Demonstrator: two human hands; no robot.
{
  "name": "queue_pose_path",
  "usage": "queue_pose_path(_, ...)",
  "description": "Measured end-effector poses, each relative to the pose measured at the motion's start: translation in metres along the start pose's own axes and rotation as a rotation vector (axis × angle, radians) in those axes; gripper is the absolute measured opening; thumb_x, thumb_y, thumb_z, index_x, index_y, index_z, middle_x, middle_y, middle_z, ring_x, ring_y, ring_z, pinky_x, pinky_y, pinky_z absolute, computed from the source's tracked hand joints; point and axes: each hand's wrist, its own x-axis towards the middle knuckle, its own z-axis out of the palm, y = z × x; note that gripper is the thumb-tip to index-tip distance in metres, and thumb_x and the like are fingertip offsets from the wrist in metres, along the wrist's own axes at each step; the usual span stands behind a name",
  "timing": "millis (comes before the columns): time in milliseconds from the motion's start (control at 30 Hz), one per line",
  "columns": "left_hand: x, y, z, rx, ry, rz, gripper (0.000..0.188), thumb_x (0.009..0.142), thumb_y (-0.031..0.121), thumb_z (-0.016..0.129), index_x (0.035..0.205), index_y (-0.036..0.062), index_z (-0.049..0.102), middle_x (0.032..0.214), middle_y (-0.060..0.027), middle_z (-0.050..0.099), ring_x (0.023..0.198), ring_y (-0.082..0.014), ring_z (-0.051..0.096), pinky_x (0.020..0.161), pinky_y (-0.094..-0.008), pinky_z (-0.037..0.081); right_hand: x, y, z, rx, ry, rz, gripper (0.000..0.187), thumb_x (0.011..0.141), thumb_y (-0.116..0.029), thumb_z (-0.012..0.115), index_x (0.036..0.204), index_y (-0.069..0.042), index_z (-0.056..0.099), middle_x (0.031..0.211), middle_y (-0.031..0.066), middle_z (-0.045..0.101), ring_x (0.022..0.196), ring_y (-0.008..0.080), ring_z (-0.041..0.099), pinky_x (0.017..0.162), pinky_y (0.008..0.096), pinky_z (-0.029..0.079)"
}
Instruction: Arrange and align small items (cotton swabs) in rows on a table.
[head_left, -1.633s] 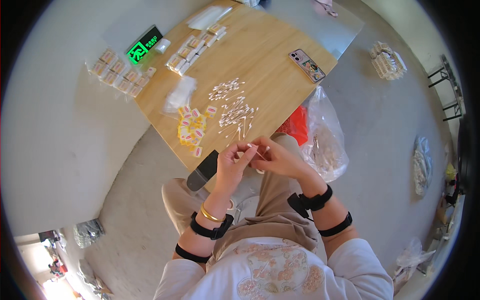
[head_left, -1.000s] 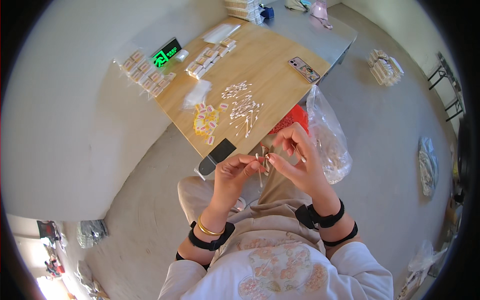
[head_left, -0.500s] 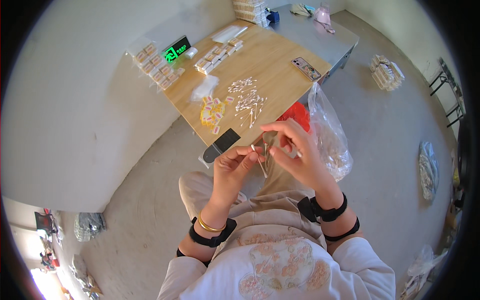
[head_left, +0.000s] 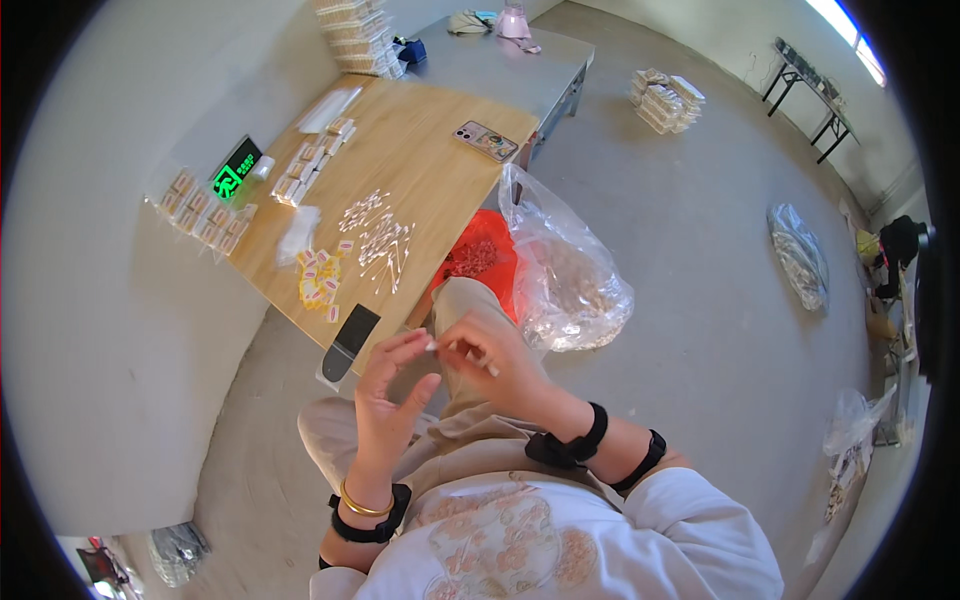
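Currently, the right hand [head_left: 502, 362] pinches a slender white-tipped cotton swab [head_left: 432, 346] (the left hand [head_left: 390, 395] stands open, thumb apart), so a loosened grip could drop it onto the smooth grey floor [head_left: 690, 330].

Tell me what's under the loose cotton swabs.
The wooden tabletop shows around and between the loose cotton swabs. Where swabs overlap, the lower ones are partly covered, so anything small directly beneath them cannot be seen.

Small packing workshop, grey floor [head_left: 690, 330], wooden table [head_left: 410, 165] with loose cotton swabs [head_left: 386, 245], yellow cards [head_left: 318, 278], stacked wrapped packs [head_left: 358, 38]
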Motion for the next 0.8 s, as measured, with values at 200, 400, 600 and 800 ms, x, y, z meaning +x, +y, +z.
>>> queue_pose_path(200,0.008,-0.017,-0.003,-0.031,-0.001,-0.168,0.029,0.09,0.016,0.069,0.118,0.0085,0.067,0.118,-0.0028,0.068,0.108,-0.0136,0.061,0.088,-0.0297,0.041,0.062,0.145,-0.041,-0.199,0.406,0.03,0.023,0.085,-0.001,0.071,0.109,-0.004,0.069,0.088,0.0075,0.062,0.074,0.0187,0.058,0.066,0.0289,0.047)
queue_pose_path(400,0.009,-0.027,-0.006,0.006,-0.02,-0.246,0.029,0.089,0.016,0.069,0.117,0.009,0.067,0.116,-0.0021,0.068,0.104,-0.0122,0.061,0.086,-0.0287,0.041,0.05,0.2,-0.057,0.222,0.356,0.488,0.033,0.09,-0.005,0.066,0.122,-0.003,0.057,0.087,0.001,0.059,0.08,0.0139,0.06,0.075,0.0301,0.052)
queue_pose_path(600,0.021,-0.034,0.011,-0.123,-0.06,-0.29,0.031,0.091,0.016,0.067,0.121,0.0072,0.065,0.115,-0.0011,0.069,0.103,-0.0106,0.061,0.088,-0.0275,0.043,0.042,0.083,-0.044,0.867,-0.037,0.491,0.023,0.102,-0.009,0.052,0.121,0.002,0.06,0.105,0.0047,0.067,0.08,0.0107,0.059,0.073,0.0238,0.049)
queue_pose_path(800,0.035,-0.031,0.02,-0.504,-0.07,-0.361,0.039,0.098,0.026,0.065,0.127,0.0005,0.057,0.119,-0.0056,0.067,0.108,-0.0114,0.059,0.091,-0.0262,0.044,0.036,0.027,-0.034,0.96,-0.195,0.472,0.028,0.105,-0.019,0.051,0.12,-0.001,0.066,0.101,0.0048,0.069,0.073,0.0071,0.055,0.067,0.0217,0.044)
